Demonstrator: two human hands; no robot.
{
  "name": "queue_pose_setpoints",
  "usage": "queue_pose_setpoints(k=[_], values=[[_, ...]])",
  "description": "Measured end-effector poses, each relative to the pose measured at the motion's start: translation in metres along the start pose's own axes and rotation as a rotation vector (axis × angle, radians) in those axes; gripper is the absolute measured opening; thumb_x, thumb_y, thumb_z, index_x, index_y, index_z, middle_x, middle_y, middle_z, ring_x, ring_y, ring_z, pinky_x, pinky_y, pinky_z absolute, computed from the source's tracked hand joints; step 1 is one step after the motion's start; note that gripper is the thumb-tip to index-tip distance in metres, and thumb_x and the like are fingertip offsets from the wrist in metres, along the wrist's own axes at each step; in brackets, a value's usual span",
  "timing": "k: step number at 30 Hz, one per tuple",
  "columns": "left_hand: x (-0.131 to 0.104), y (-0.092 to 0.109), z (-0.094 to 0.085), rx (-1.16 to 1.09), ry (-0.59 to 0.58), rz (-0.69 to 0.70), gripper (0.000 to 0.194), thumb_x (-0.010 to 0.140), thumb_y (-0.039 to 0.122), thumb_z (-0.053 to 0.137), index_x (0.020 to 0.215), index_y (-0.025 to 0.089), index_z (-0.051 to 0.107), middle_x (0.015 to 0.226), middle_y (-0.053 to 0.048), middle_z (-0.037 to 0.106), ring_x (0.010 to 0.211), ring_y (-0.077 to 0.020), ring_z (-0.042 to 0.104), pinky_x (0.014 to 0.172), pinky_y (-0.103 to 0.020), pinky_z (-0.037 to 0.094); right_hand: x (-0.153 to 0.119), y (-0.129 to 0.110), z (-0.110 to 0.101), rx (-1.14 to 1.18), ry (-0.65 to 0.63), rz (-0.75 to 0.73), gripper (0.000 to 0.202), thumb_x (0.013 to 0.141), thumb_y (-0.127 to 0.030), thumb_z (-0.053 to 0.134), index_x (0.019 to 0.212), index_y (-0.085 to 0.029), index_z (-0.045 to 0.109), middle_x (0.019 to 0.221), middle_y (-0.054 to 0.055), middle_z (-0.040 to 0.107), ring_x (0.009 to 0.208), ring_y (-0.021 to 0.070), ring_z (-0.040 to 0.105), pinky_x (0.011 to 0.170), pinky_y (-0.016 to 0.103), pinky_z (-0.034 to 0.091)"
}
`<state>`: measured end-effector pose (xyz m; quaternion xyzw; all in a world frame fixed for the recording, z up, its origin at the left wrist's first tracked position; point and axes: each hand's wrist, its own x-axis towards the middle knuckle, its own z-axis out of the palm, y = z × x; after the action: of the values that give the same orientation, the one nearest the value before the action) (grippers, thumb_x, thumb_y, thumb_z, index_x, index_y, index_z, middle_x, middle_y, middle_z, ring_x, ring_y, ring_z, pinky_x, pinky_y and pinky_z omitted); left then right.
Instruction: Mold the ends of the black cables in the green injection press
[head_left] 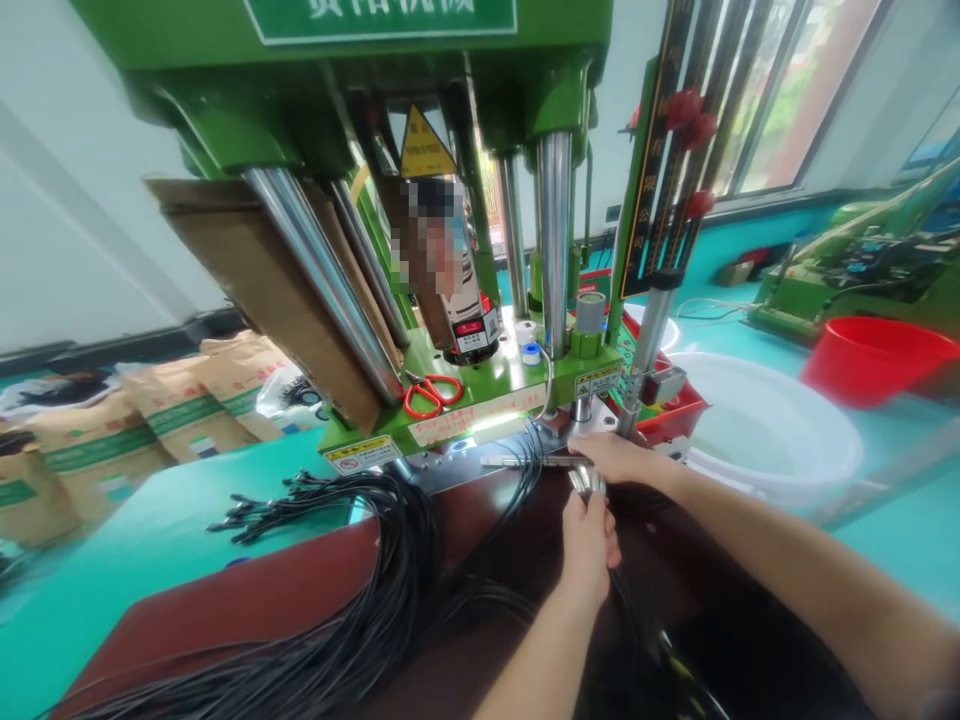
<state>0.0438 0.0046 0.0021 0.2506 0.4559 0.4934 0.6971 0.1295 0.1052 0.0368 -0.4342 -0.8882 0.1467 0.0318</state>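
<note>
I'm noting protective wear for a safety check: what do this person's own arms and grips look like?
The left grip and right grip are bare, with no gloves. The left forearm and right forearm show no clear sleeve, watch, bracelet or marking. Blur and overlap leave rings uncertain.

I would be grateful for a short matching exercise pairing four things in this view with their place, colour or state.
1. scissors
2. black cables
3. left hand
4. large tub

a. closed, with shiny metal ends jutting above it
b. white, toward the right of the picture
c. red-handled, lying on the green machine
d. spread in a thick bundle over the brown table

Pairs: 1-c; 2-d; 3-a; 4-b
</note>
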Motion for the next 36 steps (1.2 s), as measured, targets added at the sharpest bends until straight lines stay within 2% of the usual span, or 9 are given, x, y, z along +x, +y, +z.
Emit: queue_pose_setpoints(k=[3, 7, 10, 13, 16, 20, 24, 32, 36], values=[[-0.010, -0.005, -0.004, 0.001, -0.049, -0.025, 0.043, 0.065, 0.058, 0.056, 0.078, 0.022, 0.036, 0.044, 0.012, 0.030, 0.031, -0.0016, 0.018, 0.029, -0.014, 0.011, -0.020, 0.000, -0.010, 0.073, -0.077, 0.031, 0.007, 0.071, -0.012, 0.048, 0.066, -0.017, 0.050, 0.067, 0.003, 0.057, 0.061, 0.0157, 0.053, 0.056, 0.024, 0.036], [-0.024, -0.005, -0.015, -0.020, -0.033, 0.006, 0.043, 0.064, 0.056, 0.058, 0.079, 0.022, 0.035, 0.045, 0.012, 0.028, 0.032, -0.0017, 0.018, 0.029, -0.013, 0.012, -0.058, 0.003, -0.007, 0.198, -0.099, 0.105, 0.005, 0.069, -0.011, 0.045, 0.069, -0.016, 0.048, 0.068, 0.003, 0.057, 0.061, 0.0139, 0.053, 0.053, 0.022, 0.037], [-0.029, -0.005, -0.019, 0.027, -0.044, -0.017, 0.041, 0.064, 0.052, 0.060, 0.075, 0.021, 0.036, 0.042, 0.013, 0.026, 0.031, -0.0016, 0.017, 0.028, -0.014, 0.012, -0.090, -0.003, 0.010, 0.609, -0.106, 0.314, 0.006, 0.075, -0.021, 0.043, 0.078, -0.017, 0.046, 0.051, -0.005, 0.044, 0.037, 0.0078, 0.039, 0.033, 0.019, 0.028], [-0.029, -0.006, -0.016, 0.112, -0.077, -0.054, 0.037, 0.064, 0.048, 0.061, 0.071, 0.019, 0.039, 0.040, 0.012, 0.028, 0.030, -0.0014, 0.018, 0.027, -0.014, 0.013, -0.112, -0.018, 0.032, 1.194, 0.068, 0.479, 0.022, 0.080, -0.040, 0.045, 0.082, -0.018, 0.045, 0.045, -0.010, 0.034, 0.026, 0.0037, 0.022, 0.025, 0.016, 0.015], [-0.027, -0.009, -0.009, 0.171, -0.120, -0.075, 0.033, 0.064, 0.044, 0.062, 0.068, 0.018, 0.043, 0.039, 0.011, 0.030, 0.029, -0.0013, 0.019, 0.026, -0.014, 0.013, -0.120, -0.032, 0.046, 1.425, 0.285, 0.498, 0.033, 0.081, -0.050, 0.044, 0.083, -0.017, 0.046, 0.047, -0.009, 0.039, 0.024, 0.0020, 0.022, 0.023, 0.014, 0.015], [-0.028, -0.011, -0.003, 0.202, -0.167, -0.094, 0.030, 0.063, 0.041, 0.062, 0.066, 0.017, 0.045, 0.039, 0.010, 0.032, 0.028, -0.0011, 0.020, 0.026, -0.014, 0.013, -0.121, -0.038, 0.052, 1.474, 0.397, 0.478, 0.036, 0.081, -0.049, 0.045, 0.096, -0.017, 0.050, 0.047, -0.008, 0.042, 0.023, 0.0024, 0.026, 0.022, 0.013, 0.019], [-0.028, -0.011, -0.003, 0.210, -0.158, -0.091, 0.029, 0.063, 0.041, 0.062, 0.067, 0.017, 0.045, 0.038, 0.011, 0.031, 0.028, -0.0010, 0.019, 0.026, -0.014, 0.012, -0.121, -0.037, 0.053, 1.441, 0.396, 0.487, 0.041, 0.081, -0.049, 0.046, 0.106, -0.016, 0.051, 0.052, -0.006, 0.047, 0.025, 0.0025, 0.028, 0.023, 0.013, 0.021], [-0.028, -0.011, -0.005, 0.248, -0.146, -0.069, 0.029, 0.066, 0.041, 0.060, 0.068, 0.018, 0.043, 0.039, 0.011, 0.031, 0.028, -0.0013, 0.020, 0.026, -0.014, 0.014, -0.122, -0.035, 0.060, 1.380, 0.405, 0.480, 0.052, 0.080, -0.050, 0.044, 0.118, -0.014, 0.048, 0.050, -0.005, 0.045, 0.027, 0.0038, 0.025, 0.024, 0.016, 0.017], [-0.029, -0.013, -0.006, 0.297, -0.114, -0.024, 0.027, 0.069, 0.039, 0.059, 0.069, 0.018, 0.042, 0.039, 0.011, 0.030, 0.028, -0.0018, 0.022, 0.026, -0.014, 0.016, -0.122, -0.038, 0.061, 1.164, 0.490, 0.394, 0.051, 0.081, -0.048, 0.045, 0.115, -0.011, 0.052, 0.054, -0.002, 0.048, 0.041, 0.0078, 0.038, 0.037, 0.020, 0.033]])
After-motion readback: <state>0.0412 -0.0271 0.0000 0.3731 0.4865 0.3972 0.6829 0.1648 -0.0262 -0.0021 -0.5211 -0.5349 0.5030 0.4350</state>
